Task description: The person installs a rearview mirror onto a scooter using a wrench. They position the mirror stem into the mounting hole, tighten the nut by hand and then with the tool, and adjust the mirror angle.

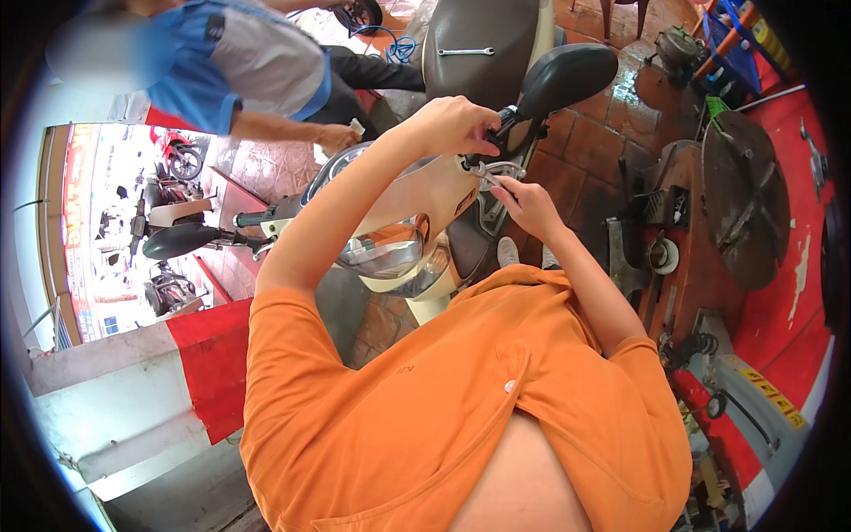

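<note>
A cream scooter [403, 191] stands before me, its headlight [383, 253] toward me and its brown seat [479, 75] at the far side. My left hand [456, 126] reaches across to the handlebar end on the right, just below the black mirror [567, 80]. Its fingers are curled closed by the mirror stem [507, 117]; what lies inside them is hidden. Lower down, my right hand [530, 206] grips a slim silver metal piece [487, 176] at the same handlebar end. Whether this is a brake lever or a hand tool, I cannot tell.
A wrench [466, 51] lies across the seat. At the left, a person in a blue and grey shirt [266, 66] stands beside the scooter, one hand [339, 137] near its dashboard. A second mirror [182, 240] sticks out leftward. Metal workshop gear [678, 204] lines the right.
</note>
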Available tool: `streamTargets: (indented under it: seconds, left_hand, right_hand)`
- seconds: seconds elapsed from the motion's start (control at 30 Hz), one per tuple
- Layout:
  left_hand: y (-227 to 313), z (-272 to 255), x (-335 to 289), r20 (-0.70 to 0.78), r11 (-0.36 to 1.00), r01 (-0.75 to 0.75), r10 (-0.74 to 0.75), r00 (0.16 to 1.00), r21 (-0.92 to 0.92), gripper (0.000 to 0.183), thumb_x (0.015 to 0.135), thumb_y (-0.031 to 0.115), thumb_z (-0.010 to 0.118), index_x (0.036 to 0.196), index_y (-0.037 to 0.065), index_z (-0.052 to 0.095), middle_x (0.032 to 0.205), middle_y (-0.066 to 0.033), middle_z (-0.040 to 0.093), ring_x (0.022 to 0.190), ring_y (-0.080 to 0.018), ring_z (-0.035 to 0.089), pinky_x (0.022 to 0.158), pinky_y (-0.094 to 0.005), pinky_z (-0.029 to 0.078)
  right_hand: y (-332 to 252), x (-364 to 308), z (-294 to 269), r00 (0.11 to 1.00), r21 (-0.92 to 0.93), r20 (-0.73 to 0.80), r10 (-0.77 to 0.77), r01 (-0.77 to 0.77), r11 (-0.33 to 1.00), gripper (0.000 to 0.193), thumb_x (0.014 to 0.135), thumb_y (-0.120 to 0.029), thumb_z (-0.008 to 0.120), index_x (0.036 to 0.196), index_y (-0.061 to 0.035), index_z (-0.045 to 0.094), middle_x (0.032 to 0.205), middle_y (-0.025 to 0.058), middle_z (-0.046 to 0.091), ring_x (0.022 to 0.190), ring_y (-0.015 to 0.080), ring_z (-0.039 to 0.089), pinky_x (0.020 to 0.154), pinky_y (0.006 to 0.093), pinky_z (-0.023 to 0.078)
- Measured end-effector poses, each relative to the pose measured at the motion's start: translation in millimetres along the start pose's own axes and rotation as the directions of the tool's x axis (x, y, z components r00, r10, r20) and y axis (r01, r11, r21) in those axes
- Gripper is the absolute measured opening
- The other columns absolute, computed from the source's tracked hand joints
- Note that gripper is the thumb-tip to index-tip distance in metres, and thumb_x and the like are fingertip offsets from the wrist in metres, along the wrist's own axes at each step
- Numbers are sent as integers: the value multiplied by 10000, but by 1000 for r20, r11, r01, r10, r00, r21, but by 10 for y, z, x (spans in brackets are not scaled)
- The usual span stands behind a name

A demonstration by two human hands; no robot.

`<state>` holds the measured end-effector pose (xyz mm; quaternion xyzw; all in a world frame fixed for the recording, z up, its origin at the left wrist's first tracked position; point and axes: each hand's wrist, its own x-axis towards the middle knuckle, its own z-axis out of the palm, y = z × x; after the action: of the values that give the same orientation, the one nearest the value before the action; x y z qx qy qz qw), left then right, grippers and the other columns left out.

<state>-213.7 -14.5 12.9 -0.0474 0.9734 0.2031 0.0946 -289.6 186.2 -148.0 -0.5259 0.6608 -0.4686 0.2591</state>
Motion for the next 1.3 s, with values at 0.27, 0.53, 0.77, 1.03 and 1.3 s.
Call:
streamTargets:
  seconds: [0.27, 0.53, 0.77, 1.03, 1.3]
  left_hand:
    - [-70, -30, 92, 76, 995, -62, 68, 995, -73, 405, 836, 391, 751, 949, 36, 592, 763, -164, 684, 752, -329, 690, 662, -391, 510]
    - [-70, -91, 107, 132, 990, -77, 93, 987, -120, 404, 838, 380, 753, 952, 33, 580, 782, -180, 680, 741, -322, 683, 654, -394, 493]
    - [-49, -79, 106, 119, 995, -64, 73, 990, -82, 411, 830, 391, 759, 979, 49, 587, 807, -166, 686, 754, -314, 690, 664, -388, 503]
    - [-43, -39, 84, 69, 996, -60, 64, 996, -64, 400, 827, 393, 761, 999, 65, 608, 829, -145, 697, 765, -313, 690, 670, -401, 497]
    - [3, -70, 58, 56, 998, -50, 51, 997, -34, 393, 811, 382, 769, 1002, 71, 622, 867, -115, 705, 791, -308, 689, 677, -410, 489]
  right_hand:
    - [-59, 40, 30, 989, -197, -138, -53, 25, 980, 327, 955, -379, 606, 1227, -209, 666, 715, 122, 659, 645, 322, 653, 583, 413, 514]
    - [-131, -17, 140, 968, -216, -247, -47, -8, 976, 319, 945, -377, 621, 1223, -233, 679, 705, 103, 658, 642, 309, 652, 577, 415, 508]
    - [-419, -85, 231, 942, -122, -191, 277, -303, 945, 297, 966, -377, 571, 1195, -221, 676, 796, 166, 699, 762, 404, 674, 667, 489, 536]
    - [-106, 22, 162, 986, -314, -168, 4, -58, 948, 338, 974, -375, 566, 1175, -125, 670, 775, 165, 697, 708, 368, 681, 602, 466, 538]
    - [86, 266, 65, 951, -239, -151, -268, 228, 944, 301, 943, -317, 626, 1187, -149, 682, 884, 132, 716, 714, 325, 688, 604, 413, 540]
